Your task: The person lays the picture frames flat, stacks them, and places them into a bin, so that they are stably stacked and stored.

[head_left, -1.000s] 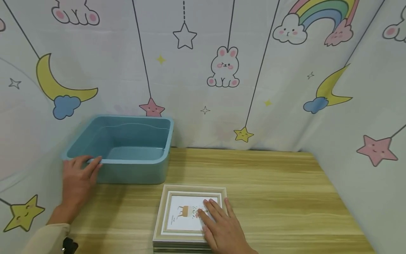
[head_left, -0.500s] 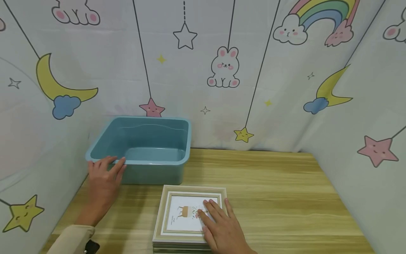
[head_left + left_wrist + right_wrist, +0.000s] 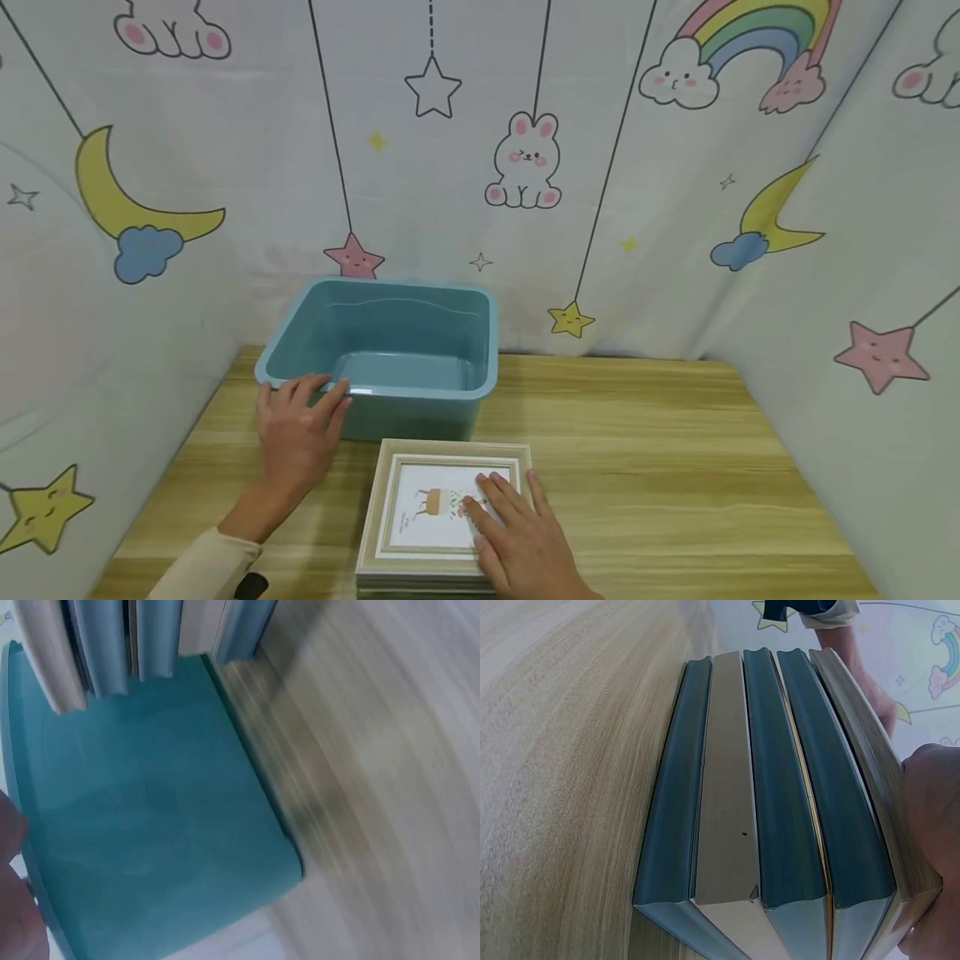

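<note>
In the head view a blue-green plastic tub stands at the back left, nothing inside it. My left hand grips its near rim at the left corner, fingertips over the edge. A stack of picture frames lies in front of the tub. The top one is beige, with a small printed picture. My right hand rests on that top frame with fingers spread and straight. In the right wrist view the stack's blue and beige frame edges show, several deep. The left wrist view shows the tub's side close up.
A wood-grain table extends to the right of the stack. White cloth printed with rabbits, moons and stars hangs behind and along both sides. The tub's back edge is close to the rear cloth.
My left hand has slid the tub to the right along the back of the table, so it now stands behind the frames. The right hand and the stack have stayed in place.
</note>
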The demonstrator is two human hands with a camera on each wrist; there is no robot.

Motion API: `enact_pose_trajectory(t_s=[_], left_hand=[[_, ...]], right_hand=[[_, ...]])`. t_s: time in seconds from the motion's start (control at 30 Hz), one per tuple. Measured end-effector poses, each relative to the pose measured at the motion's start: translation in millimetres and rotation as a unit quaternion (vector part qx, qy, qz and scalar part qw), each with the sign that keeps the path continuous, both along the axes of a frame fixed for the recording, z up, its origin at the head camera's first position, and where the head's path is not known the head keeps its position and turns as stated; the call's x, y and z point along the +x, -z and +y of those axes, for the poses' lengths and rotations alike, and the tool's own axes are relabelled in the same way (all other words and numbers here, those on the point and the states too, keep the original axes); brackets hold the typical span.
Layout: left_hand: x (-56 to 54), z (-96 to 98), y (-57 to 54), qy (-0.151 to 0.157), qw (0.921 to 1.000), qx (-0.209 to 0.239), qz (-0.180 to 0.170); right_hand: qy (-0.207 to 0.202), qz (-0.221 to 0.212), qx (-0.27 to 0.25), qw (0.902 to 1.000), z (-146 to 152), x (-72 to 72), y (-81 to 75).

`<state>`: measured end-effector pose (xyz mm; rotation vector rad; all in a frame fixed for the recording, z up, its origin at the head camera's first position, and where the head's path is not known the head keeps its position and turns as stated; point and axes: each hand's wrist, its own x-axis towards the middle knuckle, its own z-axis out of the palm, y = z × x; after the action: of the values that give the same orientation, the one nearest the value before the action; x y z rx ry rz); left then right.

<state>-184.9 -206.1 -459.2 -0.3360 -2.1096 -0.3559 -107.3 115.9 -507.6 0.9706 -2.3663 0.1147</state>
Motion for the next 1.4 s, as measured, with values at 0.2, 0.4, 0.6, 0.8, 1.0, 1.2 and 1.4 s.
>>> enact_pose_trajectory(t_s=[0.2,0.4,0.6,0.8,1.0,1.2,1.4], left_hand=[[-5.9,-37.9,-1.1,0.086,0.9951,-0.034,-0.037],[-8.9,-73.5,-3.3,0.118,0.9914,-0.012,-0.054],[-12.8,-83.6,-7.5,0.118,0.9911,-0.004,-0.063],[-12.7,-83.3,-8.4,0.117,0.9904,0.028,-0.068],[-14.7,-72.3,-10.5,0.130,0.9890,0.022,-0.067],[-13.7,-56.4,-14.0,0.148,0.9857,0.019,-0.079],[-13.0,-34.6,-16.7,0.165,0.9832,0.005,-0.079]], right_hand=[[0.000,0.001,0.001,1.0000,-0.7,0.6,1.2],[-0.002,-0.001,-0.002,1.0000,-1.4,0.3,0.8],[-0.002,-0.006,-0.001,1.0000,-2.6,0.1,0.0],[-0.003,-0.006,-0.002,1.0000,-3.3,0.0,-0.8],[-0.001,-0.001,-0.010,1.0000,-1.3,0.3,-0.3],[-0.001,0.000,-0.009,1.0000,-1.4,0.4,1.1],[0.000,0.002,-0.010,1.0000,-2.3,0.4,1.0]])
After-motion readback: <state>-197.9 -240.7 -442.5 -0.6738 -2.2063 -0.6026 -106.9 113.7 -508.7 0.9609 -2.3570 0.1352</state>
